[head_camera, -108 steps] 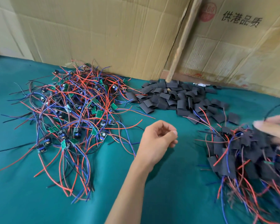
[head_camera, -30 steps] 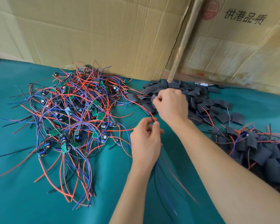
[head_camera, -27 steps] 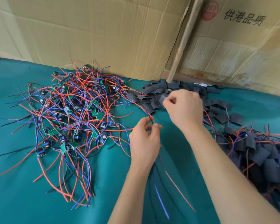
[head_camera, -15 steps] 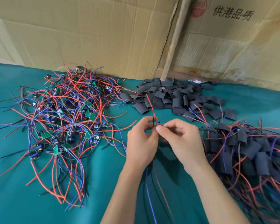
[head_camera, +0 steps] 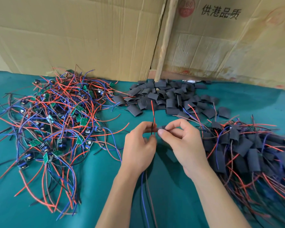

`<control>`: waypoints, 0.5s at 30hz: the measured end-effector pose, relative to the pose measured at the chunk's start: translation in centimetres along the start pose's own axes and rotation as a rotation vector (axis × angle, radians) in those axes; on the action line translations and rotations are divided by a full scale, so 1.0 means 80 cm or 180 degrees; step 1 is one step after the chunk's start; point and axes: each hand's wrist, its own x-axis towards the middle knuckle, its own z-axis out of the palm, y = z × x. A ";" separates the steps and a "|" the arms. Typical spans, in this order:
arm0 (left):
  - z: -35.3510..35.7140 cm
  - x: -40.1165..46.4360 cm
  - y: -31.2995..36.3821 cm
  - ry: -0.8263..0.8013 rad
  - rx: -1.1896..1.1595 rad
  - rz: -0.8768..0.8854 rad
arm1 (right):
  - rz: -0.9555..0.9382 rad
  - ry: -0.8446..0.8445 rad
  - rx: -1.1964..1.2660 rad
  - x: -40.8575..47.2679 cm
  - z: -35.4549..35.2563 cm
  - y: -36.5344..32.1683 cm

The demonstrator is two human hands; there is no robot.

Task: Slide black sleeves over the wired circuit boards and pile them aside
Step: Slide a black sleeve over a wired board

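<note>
My left hand (head_camera: 139, 145) pinches a wired circuit board by its red and black wires (head_camera: 152, 116), which stick up from the fingers; blue and red wires hang below the wrist. The board itself is hidden in the fingers. My right hand (head_camera: 183, 143) pinches a black sleeve (head_camera: 160, 128) right beside those wires. A tangle of bare wired boards (head_camera: 56, 122) lies at the left. Loose black sleeves (head_camera: 164, 97) are heaped at the back centre. Sleeved boards (head_camera: 247, 147) are piled at the right.
Everything lies on a teal cloth (head_camera: 171, 186) covering the table. Flattened cardboard boxes (head_camera: 89, 33) stand along the back edge, with a wooden stick (head_camera: 164, 40) leaning between them.
My right hand took a sleeve from the back heap and brought it to the wires held by my left hand. The two hands now meet at the table's middle.
</note>
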 end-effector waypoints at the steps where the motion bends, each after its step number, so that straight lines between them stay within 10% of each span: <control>1: 0.000 0.001 -0.002 -0.0013 -0.0026 -0.0036 | -0.0010 0.0075 0.0085 0.002 -0.004 -0.001; 15: 0.008 -0.003 -0.003 -0.0261 0.0528 0.0263 | -0.0515 0.1298 0.1357 0.011 -0.028 -0.014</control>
